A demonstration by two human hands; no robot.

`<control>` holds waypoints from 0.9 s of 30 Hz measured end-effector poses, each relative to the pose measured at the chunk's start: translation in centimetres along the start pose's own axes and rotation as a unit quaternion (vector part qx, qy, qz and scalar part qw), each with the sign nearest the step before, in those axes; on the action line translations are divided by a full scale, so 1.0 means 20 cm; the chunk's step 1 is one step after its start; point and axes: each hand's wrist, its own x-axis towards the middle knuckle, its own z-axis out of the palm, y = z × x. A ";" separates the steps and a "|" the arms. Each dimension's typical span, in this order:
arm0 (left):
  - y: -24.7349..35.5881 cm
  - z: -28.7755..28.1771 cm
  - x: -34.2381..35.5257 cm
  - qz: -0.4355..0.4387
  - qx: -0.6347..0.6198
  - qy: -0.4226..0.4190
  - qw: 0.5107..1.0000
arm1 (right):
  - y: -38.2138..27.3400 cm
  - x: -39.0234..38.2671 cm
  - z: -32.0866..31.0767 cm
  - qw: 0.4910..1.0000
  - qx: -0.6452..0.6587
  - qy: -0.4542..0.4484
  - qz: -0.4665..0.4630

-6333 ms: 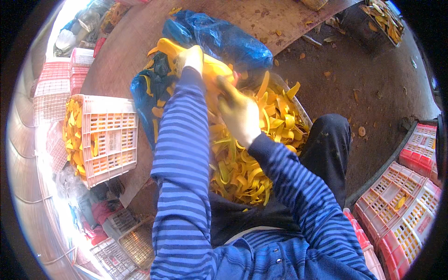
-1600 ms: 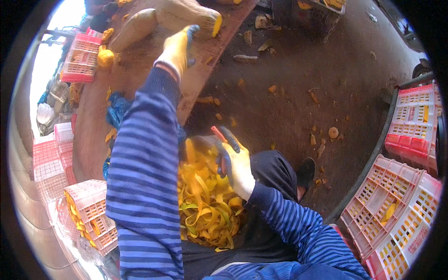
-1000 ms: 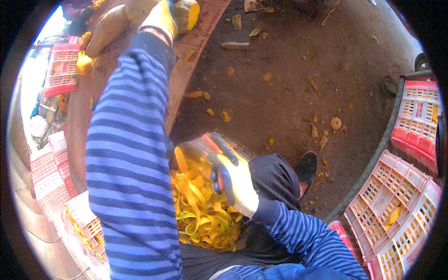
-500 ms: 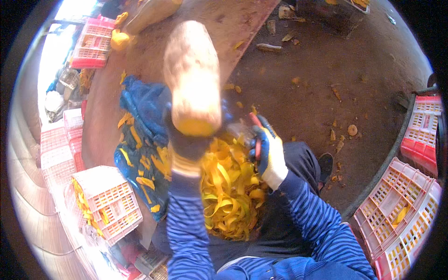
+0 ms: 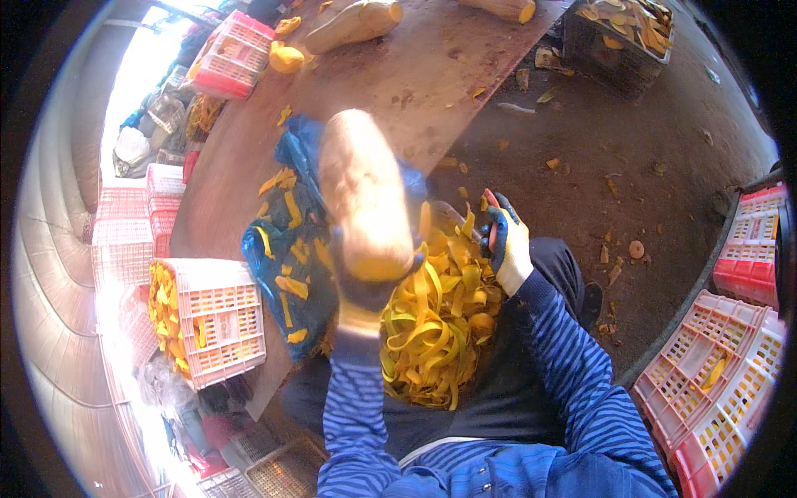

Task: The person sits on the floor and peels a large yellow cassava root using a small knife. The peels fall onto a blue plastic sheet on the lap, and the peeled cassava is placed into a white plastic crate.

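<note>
My left hand (image 5: 365, 292), in a dark-palmed glove with a pale cuff, is closed round the near end of a long, pale tan squash (image 5: 362, 191). The squash is raised, blurred by motion, with its far end pointing away from me. To its right, my right hand (image 5: 513, 247), in a yellow-and-white glove with dark fingers, grips a red-handled peeler (image 5: 492, 217); its working end is hard to make out. A heap of curled yellow-orange peelings (image 5: 432, 332) lies in front of my body, beneath and between the hands.
A blue plastic sheet (image 5: 289, 153) with scattered peel is at left. Crates stand nearby: an orange-filled one (image 5: 224, 324), a red-and-white one (image 5: 231, 54), others (image 5: 697, 365) at right. More squash (image 5: 353, 26) and a dark crate of peelings (image 5: 618, 41) lie farther off.
The squash has come lower and nearer the peelings, and its orange cut end shows less. The view has shifted, bringing more far squash into sight. Both hands keep their hold.
</note>
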 end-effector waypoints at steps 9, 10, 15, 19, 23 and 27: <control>0.05 0.00 -1.13 0.107 0.091 0.185 0.973 | 0.10 -0.28 0.10 0.961 -0.263 -0.040 -0.079; 0.06 -0.02 -1.22 0.115 0.093 0.201 0.968 | 0.18 -0.36 0.08 0.931 -0.338 -0.101 -0.092; 0.11 -0.07 -1.55 0.138 0.009 0.284 0.949 | 0.57 -0.48 0.10 0.607 -0.766 -0.151 -0.148; 0.17 -0.12 -1.65 0.183 0.018 0.374 0.909 | 0.71 -0.39 0.11 0.496 -0.853 -0.161 -0.030; 0.24 -0.10 -1.66 0.092 0.329 0.450 0.825 | 0.71 -0.32 0.04 0.539 -0.831 -0.125 -0.064; 0.28 0.02 -1.63 0.141 -0.063 0.378 0.913 | 0.74 -0.27 -0.05 0.571 -0.808 -0.135 -0.052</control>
